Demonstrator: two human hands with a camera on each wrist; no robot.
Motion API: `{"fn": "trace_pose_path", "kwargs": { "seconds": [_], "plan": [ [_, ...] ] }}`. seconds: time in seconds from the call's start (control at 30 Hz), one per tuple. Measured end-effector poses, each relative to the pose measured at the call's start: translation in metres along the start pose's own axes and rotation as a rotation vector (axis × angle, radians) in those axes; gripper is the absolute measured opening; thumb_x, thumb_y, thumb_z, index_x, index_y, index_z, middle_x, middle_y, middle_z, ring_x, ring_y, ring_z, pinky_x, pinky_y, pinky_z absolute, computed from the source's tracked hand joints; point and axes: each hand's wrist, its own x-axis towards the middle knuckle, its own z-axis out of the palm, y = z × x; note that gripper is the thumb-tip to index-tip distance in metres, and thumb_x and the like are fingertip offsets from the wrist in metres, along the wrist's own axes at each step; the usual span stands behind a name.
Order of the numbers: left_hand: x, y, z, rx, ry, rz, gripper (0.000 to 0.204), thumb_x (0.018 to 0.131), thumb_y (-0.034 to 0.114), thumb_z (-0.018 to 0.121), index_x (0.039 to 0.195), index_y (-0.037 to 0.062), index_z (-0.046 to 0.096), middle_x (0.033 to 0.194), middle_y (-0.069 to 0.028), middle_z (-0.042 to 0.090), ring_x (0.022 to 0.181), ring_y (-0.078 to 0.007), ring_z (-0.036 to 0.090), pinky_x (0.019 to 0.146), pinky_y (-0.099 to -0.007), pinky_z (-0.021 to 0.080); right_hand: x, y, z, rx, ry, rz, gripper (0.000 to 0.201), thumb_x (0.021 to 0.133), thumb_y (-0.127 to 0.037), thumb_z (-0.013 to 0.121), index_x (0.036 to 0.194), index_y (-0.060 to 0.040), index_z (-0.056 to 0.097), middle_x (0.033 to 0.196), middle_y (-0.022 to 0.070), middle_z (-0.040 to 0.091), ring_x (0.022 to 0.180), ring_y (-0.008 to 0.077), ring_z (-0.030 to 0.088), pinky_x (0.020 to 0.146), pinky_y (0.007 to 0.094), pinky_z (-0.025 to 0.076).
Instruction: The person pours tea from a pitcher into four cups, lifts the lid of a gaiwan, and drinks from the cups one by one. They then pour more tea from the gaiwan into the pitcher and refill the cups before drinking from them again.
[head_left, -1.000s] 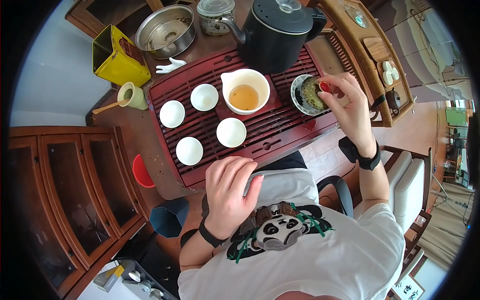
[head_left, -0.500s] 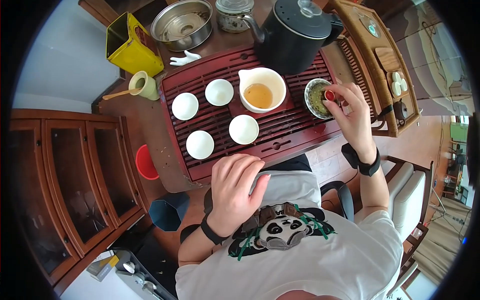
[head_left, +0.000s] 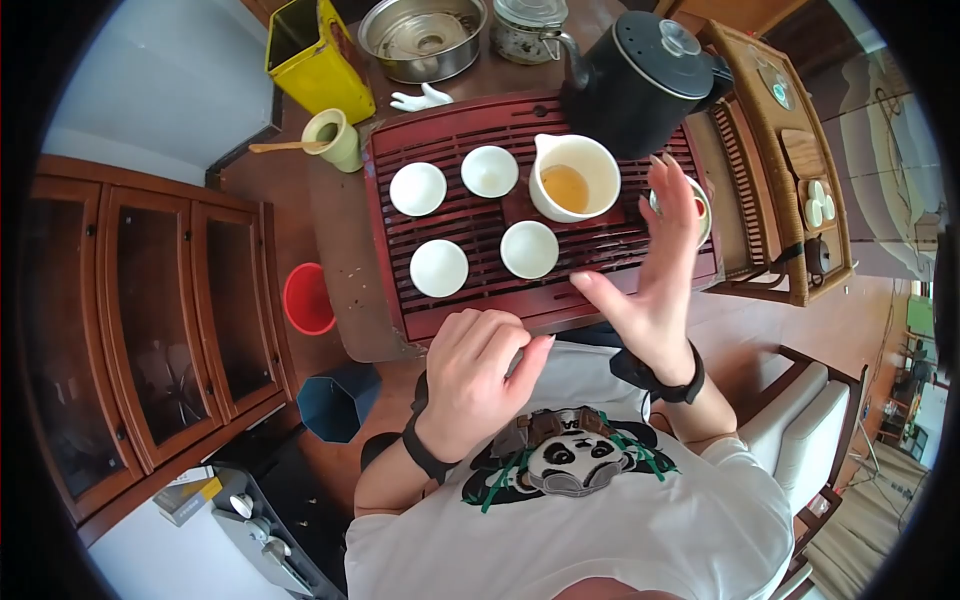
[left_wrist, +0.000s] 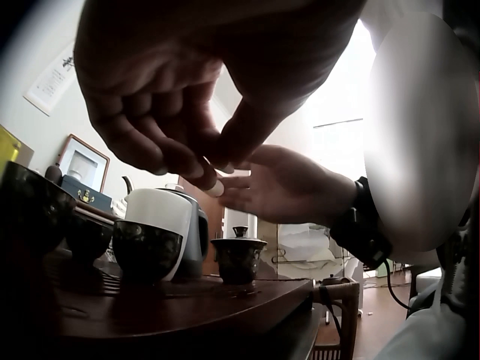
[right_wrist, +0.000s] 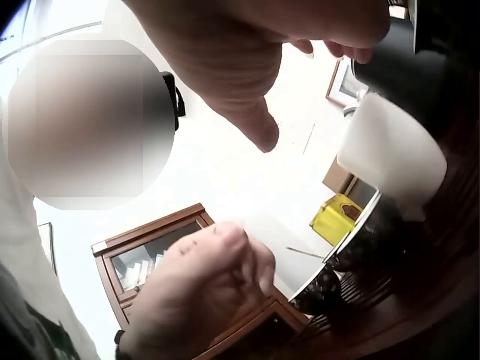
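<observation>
In the head view, the right hand is held open above the right part of the red tray, with the fingers extended and the thumb spread wide; nothing is gripped. The left hand is held near the tray's lower edge, its fingers loosely curled and nothing held.

The lidded bowl is set at the tray's right end, partly hidden behind the right hand in the head view; in the left wrist view the hand is seen above and apart from it. The pitcher is placed right of center on the tray, and amber liquid is seen in it. To its left, 4 white cups are laid out in 2 rows.

The kettle is placed above the pitcher. Across the top of the frame, a yellow tin, a metal pan and a jar are seen. Below the pan, a white hand figure is placed beside the tray.
</observation>
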Motion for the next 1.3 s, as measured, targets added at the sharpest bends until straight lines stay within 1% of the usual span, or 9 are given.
{"fn": "trace_pose_path", "kwargs": {
  "seconds": [0.1,0.23,0.4,0.63,0.7,0.9,0.97,1.2,1.3],
  "plan": [
    [-0.001,-0.003,-0.009,0.02,-0.026,0.024,0.026,0.076,0.002,0.082,0.072,0.0058,0.056,0.073,-0.0063,0.063,0.064,-0.0257,0.057,0.059,-0.0369,0.043,0.01,0.01,0.02,0.115,0.025,0.054,0.122,0.073,-0.017,0.091,0.162,-0.0048,0.009,0.162,0.0219,0.025,0.152,0.0344,0.026,0.124,0.0499,0.023],
    [0.001,-0.006,-0.013,0.004,0.039,0.036,0.03,0.077,0.001,0.082,0.07,0.0049,0.054,0.07,-0.0065,0.061,0.058,-0.0244,0.054,0.054,-0.0354,0.04,0.024,0.019,0.026,0.166,-0.036,0.151,0.118,0.074,-0.008,0.089,0.161,-0.0038,0.01,0.157,0.0207,0.035,0.144,0.0301,0.041,0.119,0.0448,0.036],
    [0.003,-0.005,-0.016,-0.032,0.073,0.019,0.026,0.08,0.0,0.081,0.073,0.0036,0.055,0.07,-0.0066,0.06,0.055,-0.0205,0.052,0.05,-0.0324,0.038,0.036,0.028,0.032,0.135,-0.056,0.156,0.095,0.073,-0.01,0.092,0.147,0.0,0.033,0.135,0.0152,0.056,0.126,0.0222,0.057,0.108,0.0361,0.047],
    [0.018,-0.002,-0.024,-0.076,0.107,-0.018,0.017,0.084,-0.001,0.078,0.082,0.0005,0.062,0.074,-0.0073,0.062,0.054,-0.0126,0.049,0.049,-0.0268,0.038,0.043,0.024,0.024,0.166,-0.056,0.149,0.083,0.073,-0.009,0.091,0.139,0.0005,0.042,0.128,0.0115,0.06,0.12,0.0196,0.06,0.103,0.0341,0.05],
    [0.027,0.002,-0.028,-0.102,0.123,-0.111,0.019,0.085,0.007,0.08,0.081,0.0043,0.062,0.07,-0.006,0.059,0.053,-0.0183,0.054,0.048,-0.032,0.04,0.042,0.01,0.015,0.115,-0.063,0.094,0.084,0.075,-0.008,0.089,0.143,0.0001,0.04,0.132,0.0113,0.059,0.124,0.0193,0.059,0.107,0.0347,0.048],
    [0.069,0.003,-0.039,-0.255,0.084,-0.271,0.023,0.091,0.015,0.077,0.078,0.0024,0.062,0.06,-0.0049,0.057,0.048,-0.0129,0.048,0.047,-0.0306,0.037,0.034,-0.02,0.003,0.147,-0.113,-0.003,0.085,0.07,-0.01,0.091,0.14,-0.0006,0.044,0.131,0.0118,0.056,0.124,0.0211,0.058,0.107,0.036,0.047],
    [0.08,-0.002,-0.04,-0.273,0.009,-0.24,0.02,0.096,0.015,0.073,0.083,-0.0001,0.068,0.067,0.004,0.06,0.059,-0.0006,0.05,0.051,-0.0218,0.035,0.03,-0.029,0.004,0.176,-0.168,-0.003,0.084,0.07,-0.009,0.09,0.14,-0.0008,0.043,0.132,0.0121,0.055,0.124,0.0219,0.058,0.107,0.0366,0.047],
    [0.081,0.002,-0.054,-0.18,-0.073,-0.334,0.027,0.1,0.017,0.067,0.079,-0.0001,0.066,0.064,0.0036,0.056,0.059,-0.002,0.048,0.053,-0.0232,0.036,0.028,-0.041,0.011,0.222,-0.292,-0.05,0.086,0.069,-0.007,0.09,0.14,-0.0012,0.042,0.133,0.0126,0.054,0.125,0.0224,0.058,0.107,0.0377,0.047],
    [0.068,-0.01,-0.064,-0.371,0.076,-0.37,0.027,0.102,0.017,0.063,0.084,-0.0028,0.065,0.065,-0.0039,0.062,0.056,-0.0063,0.054,0.052,-0.0271,0.041,0.035,-0.043,0.011,0.205,-0.335,-0.053,0.086,0.069,-0.008,0.09,0.14,-0.0013,0.042,0.134,0.013,0.054,0.125,0.0224,0.057,0.107,0.0375,0.047]
  ]
}}
